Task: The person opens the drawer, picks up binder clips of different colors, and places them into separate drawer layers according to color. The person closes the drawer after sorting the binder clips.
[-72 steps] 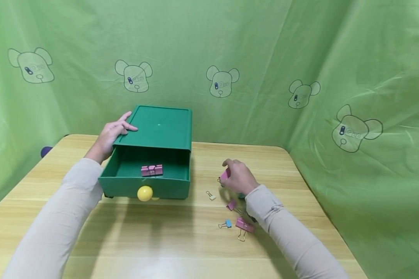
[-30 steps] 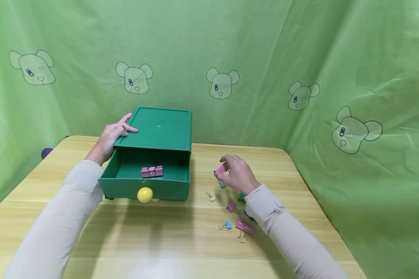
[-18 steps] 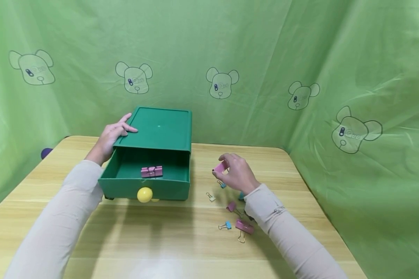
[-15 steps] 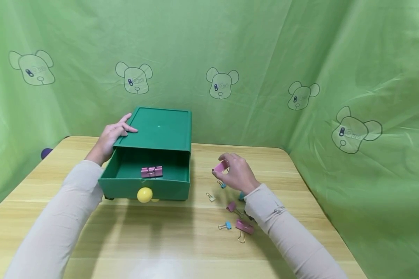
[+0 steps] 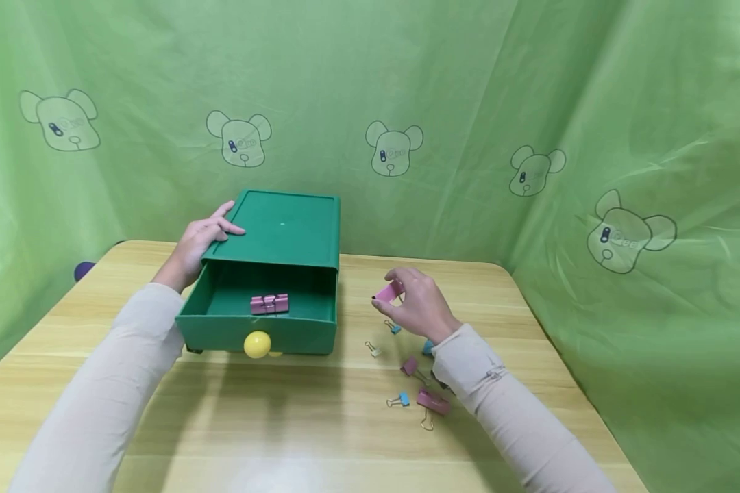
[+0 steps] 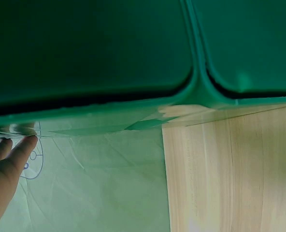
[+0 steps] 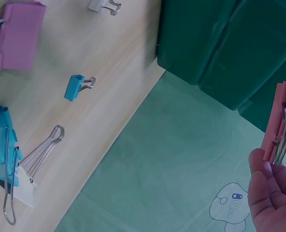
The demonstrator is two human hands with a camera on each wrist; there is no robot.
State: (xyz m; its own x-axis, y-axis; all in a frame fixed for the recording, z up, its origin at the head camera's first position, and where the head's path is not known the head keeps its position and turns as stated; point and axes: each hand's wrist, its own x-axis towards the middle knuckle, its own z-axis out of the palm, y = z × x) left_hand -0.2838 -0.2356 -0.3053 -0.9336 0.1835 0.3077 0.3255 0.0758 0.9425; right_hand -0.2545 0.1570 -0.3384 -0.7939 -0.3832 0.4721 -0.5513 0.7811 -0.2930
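R hand grip pinches 1 pink binder clip above the counter, R of the green drawer unit; L hand grip is unclenched, fingers resting on unit's L top edge. Drawer w/ yellow knob is partly extended; a 2nd pink binder clip lies inside. Addl. binder clips (pink, blue, wht.) lie loose on the counter, near R hand.

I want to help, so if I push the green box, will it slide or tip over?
The green box probably won't tip, as it looks low and wide. It seems stiff: its top looks flat, not sagging. Its drawer sticks out, so pushing there might just slide it in.
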